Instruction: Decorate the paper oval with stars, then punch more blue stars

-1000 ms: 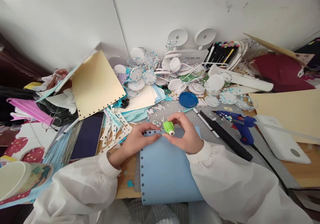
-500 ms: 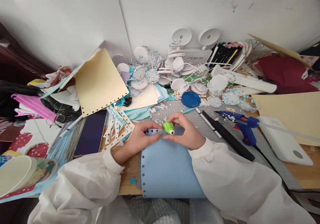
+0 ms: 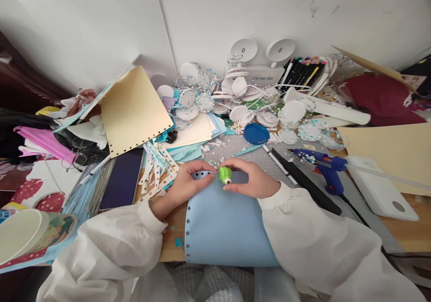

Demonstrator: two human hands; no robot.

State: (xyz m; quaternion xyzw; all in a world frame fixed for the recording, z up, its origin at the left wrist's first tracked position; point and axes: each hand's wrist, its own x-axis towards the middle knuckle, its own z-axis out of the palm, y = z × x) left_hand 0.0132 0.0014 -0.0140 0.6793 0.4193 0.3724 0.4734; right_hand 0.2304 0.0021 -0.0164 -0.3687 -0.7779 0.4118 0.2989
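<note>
A light blue paper sheet lies in front of me, with small star holes along its left and top edges. My left hand pinches its top edge, fingers closed on the paper. My right hand grips a small green hole punch set on that same top edge, right beside my left fingertips. Both arms wear white sleeves.
A blue glue gun and black pens lie to the right on the grey mat. A blue lid, white paper discs and punched strips crowd the back. A dark phone and cream sheet lie left.
The blue sheet's top edge has lifted and curled, its left side swinging outward. My right hand flattened over the punch, and my left fingers raised the paper's edge.
</note>
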